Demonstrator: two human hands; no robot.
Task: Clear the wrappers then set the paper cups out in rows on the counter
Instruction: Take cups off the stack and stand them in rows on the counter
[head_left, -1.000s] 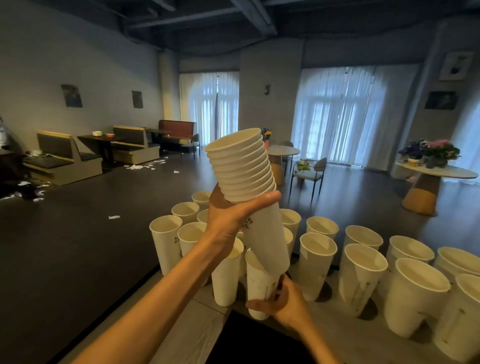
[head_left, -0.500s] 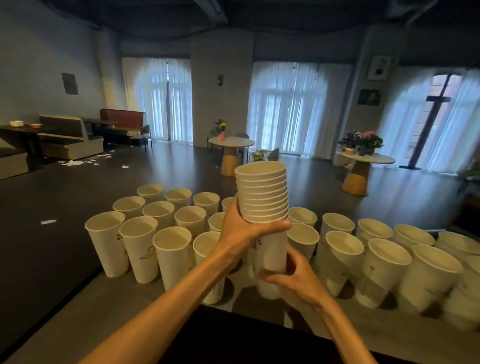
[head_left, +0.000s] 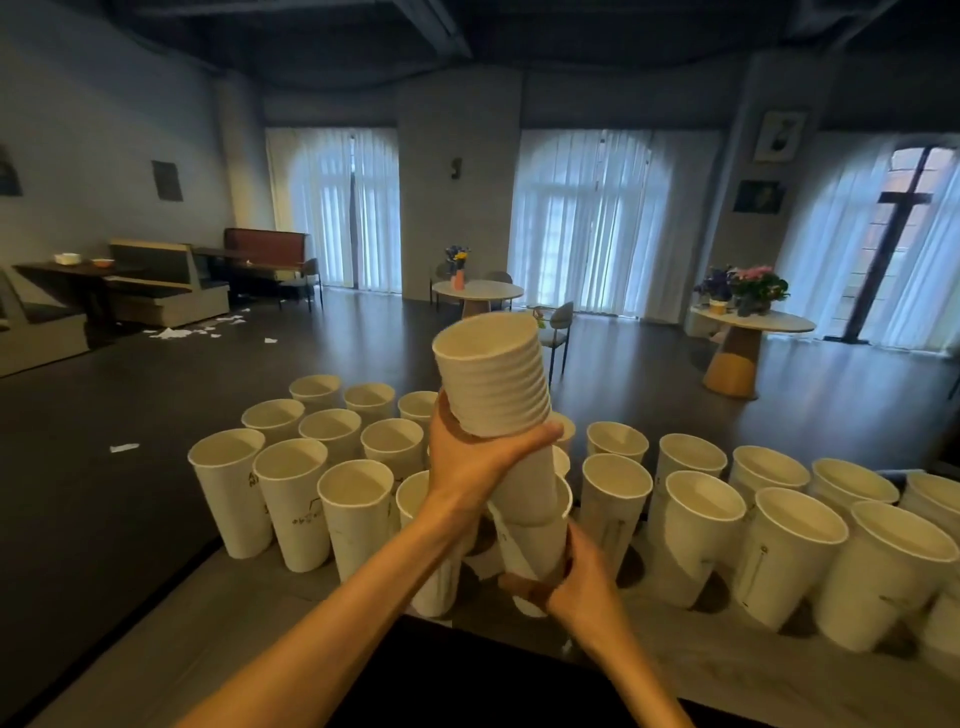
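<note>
A nested stack of white paper cups (head_left: 493, 384) is held up above the counter (head_left: 260, 613), tilted slightly left at the top. My left hand (head_left: 470, 462) is wrapped around the stack just under its ribbed rims. My right hand (head_left: 566, 587) grips the bottom cup (head_left: 535, 540), which has slid partly off the stack's lower end. Around them, many single cups stand upright in rows on the counter: a left group (head_left: 291, 499) and a right group (head_left: 789, 540).
The counter's dark front edge (head_left: 467, 670) lies just under my forearms. Beyond the counter is a dark floor with scraps of paper (head_left: 124, 447) on it, round tables with flowers (head_left: 748, 322), chairs and booth seats at the far left.
The camera has swung right and down a little. The stack has tipped from upright to leaning left, and my right hand has drawn the bottom cup downwards off it.
</note>
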